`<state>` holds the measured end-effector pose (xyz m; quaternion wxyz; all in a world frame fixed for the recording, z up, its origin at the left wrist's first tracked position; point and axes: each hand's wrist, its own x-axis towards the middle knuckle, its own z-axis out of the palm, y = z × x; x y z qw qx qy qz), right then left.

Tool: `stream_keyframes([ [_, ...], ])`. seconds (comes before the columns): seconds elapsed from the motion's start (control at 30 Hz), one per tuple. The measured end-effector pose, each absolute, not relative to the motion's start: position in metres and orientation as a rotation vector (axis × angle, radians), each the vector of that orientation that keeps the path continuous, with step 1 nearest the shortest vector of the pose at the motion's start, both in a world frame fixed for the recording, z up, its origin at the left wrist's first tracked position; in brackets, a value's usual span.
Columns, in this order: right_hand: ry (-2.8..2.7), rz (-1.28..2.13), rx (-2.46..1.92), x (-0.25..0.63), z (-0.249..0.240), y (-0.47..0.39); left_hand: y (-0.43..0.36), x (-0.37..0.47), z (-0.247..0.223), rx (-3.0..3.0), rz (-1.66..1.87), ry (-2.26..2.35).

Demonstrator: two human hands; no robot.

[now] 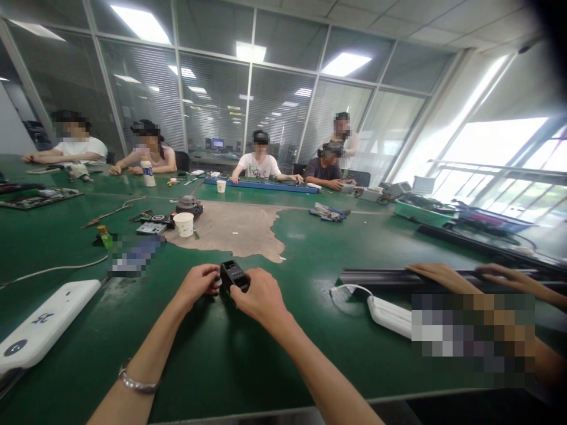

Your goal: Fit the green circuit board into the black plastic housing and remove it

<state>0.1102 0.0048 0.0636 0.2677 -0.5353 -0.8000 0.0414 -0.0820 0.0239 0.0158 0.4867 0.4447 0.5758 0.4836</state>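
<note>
A small black box-shaped device with slots and openings on its top stands on the green table in front of me. My right hand wraps round its right side, thumb at the near face and fingers behind. At the left side of the device is my left hand, its fingers curled close together near the device's edge. Whether those fingertips hold anything is hidden. A silver bracelet circles my left wrist.
A paper cup and electronic parts lie beyond my left hand. A white device is at the left. Another person's hands rest on a long black bar at the right. Several people sit across the table.
</note>
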Motion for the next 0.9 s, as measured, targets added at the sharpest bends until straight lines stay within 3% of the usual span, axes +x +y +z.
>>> stream_keyframes([
  [0.6,-2.159,0.132,-1.488,0.107,0.042,-0.010,0.021,-0.081,0.017,1.160,1.075,1.429],
  [0.9,-1.981,0.236,-1.381,0.129,0.073,0.001,0.023,-0.083,0.014,1.123,1.089,1.349],
])
